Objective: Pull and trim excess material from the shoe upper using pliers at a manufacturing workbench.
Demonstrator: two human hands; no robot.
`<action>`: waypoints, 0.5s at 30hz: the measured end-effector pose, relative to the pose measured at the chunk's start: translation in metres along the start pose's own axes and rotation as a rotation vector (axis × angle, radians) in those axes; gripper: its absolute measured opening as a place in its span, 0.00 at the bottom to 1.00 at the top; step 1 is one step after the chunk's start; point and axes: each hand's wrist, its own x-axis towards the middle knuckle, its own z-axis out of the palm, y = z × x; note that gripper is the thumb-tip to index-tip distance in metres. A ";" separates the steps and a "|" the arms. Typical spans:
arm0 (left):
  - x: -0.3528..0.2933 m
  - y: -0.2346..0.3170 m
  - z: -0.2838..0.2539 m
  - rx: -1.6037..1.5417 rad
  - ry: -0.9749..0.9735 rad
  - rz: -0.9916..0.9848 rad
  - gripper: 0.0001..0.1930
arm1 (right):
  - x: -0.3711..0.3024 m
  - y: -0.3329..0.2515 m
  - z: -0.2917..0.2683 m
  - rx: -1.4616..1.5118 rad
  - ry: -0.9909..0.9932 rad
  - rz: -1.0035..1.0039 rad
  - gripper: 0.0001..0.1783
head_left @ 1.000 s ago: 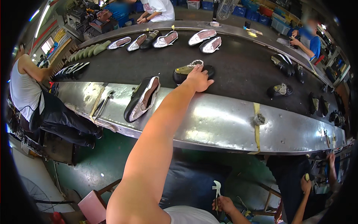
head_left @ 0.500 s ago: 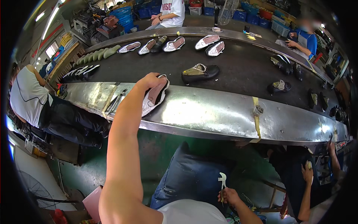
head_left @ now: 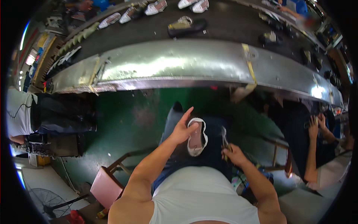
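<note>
Over my lap, my left hand has hold of a shoe upper on its last. Its pale pinkish bottom faces up, with a ragged white edge around it. The thumb lies on that bottom and the index finger points away past it; the fingers beneath are hidden. To the right of the shoe, my right hand is closed round the handles of metal lasting pincers, their head pointing away from me. The pincers and the shoe are apart.
A shiny metal ledge runs in front of a dark conveyor belt carrying several shoes, among them a dark shoe. Co-workers sit left and right. A pink-seated chair stands at lower left, near a fan.
My left hand has brought the shoe from the metal ledge back over my lap. My right hand keeps the pincers near my right thigh. The view has tipped downward.
</note>
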 end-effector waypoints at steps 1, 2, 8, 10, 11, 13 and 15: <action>-0.009 -0.006 0.010 0.027 -0.052 -0.107 0.35 | -0.004 -0.007 0.004 0.014 0.015 0.032 0.12; -0.012 -0.006 0.016 0.054 -0.103 -0.206 0.33 | -0.011 -0.023 0.011 -0.068 0.033 -0.012 0.12; -0.004 -0.004 0.011 -0.130 -0.186 -0.206 0.24 | -0.014 -0.069 0.046 -0.231 -0.058 0.098 0.13; -0.007 -0.003 0.011 -0.135 -0.197 -0.200 0.23 | -0.003 -0.062 0.055 -0.230 -0.095 0.055 0.13; -0.008 -0.005 0.011 -0.120 -0.192 -0.183 0.23 | 0.004 -0.057 0.060 -0.180 -0.084 0.071 0.13; -0.011 -0.004 0.009 -0.106 -0.184 -0.166 0.23 | 0.013 -0.059 0.066 -0.136 -0.073 0.063 0.12; -0.013 -0.001 0.006 -0.125 -0.164 -0.218 0.24 | 0.015 -0.060 0.073 0.068 -0.081 0.097 0.12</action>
